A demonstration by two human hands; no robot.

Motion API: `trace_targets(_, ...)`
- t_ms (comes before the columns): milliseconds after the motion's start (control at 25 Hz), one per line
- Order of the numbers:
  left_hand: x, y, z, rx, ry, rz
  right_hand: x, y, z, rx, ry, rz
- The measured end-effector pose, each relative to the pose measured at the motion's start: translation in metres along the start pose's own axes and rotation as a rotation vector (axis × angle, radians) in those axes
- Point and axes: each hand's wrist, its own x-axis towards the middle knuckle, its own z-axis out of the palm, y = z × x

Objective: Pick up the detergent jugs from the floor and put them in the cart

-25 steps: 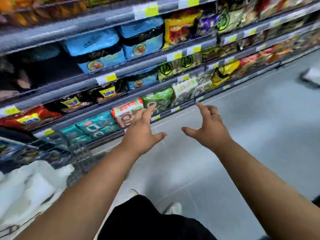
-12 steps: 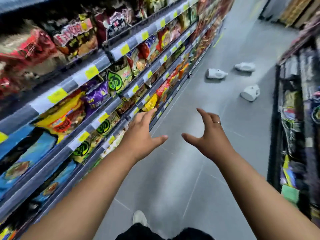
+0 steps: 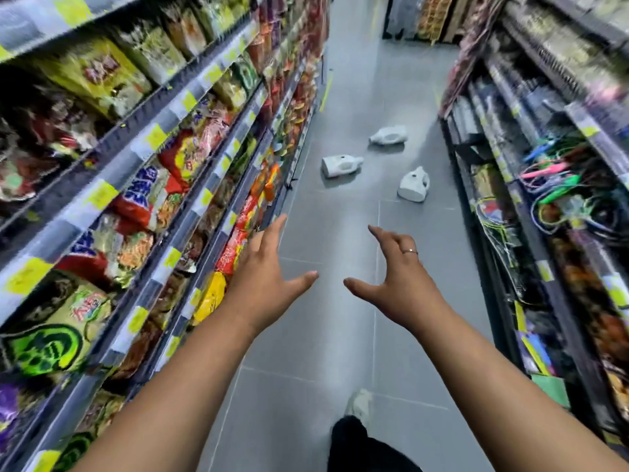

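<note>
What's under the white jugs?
Only the grey floor. The left jug, far jug and right jug lie tipped over on it. The bit right beneath each is hidden.

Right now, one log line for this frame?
phase: pre-grasp | left hand: open, empty | right hand: open, empty | floor: left jug, far jug, right jug, untouched | cart: not in view

Head-height view, forward and down along the aisle floor (image 3: pixel 340 335).
</note>
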Motion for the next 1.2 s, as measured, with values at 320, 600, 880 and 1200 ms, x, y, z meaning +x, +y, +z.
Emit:
trace_targets(320,0.235,0.050,0.029,-0.104,0.004,-0.005,0.230,0.043,-0.065,-0.051,0.015,0.003)
trace_targets(600,0.460,0.025,0.037,-0.031,-0.057,0.031,0.441,0.065,-0.057,-0.022,0.063,0.075)
trace_targets(880,0.659,0.032,0.040,0.007,-0.188,0.033,0.606,0.084,-0.062,0.041,0.082,0.206)
trace_targets(1200,0.866,0.036,0.103,-0.033,-0.204,-0.084,0.831,0.163,-0.092,0.054,-0.027,0.189)
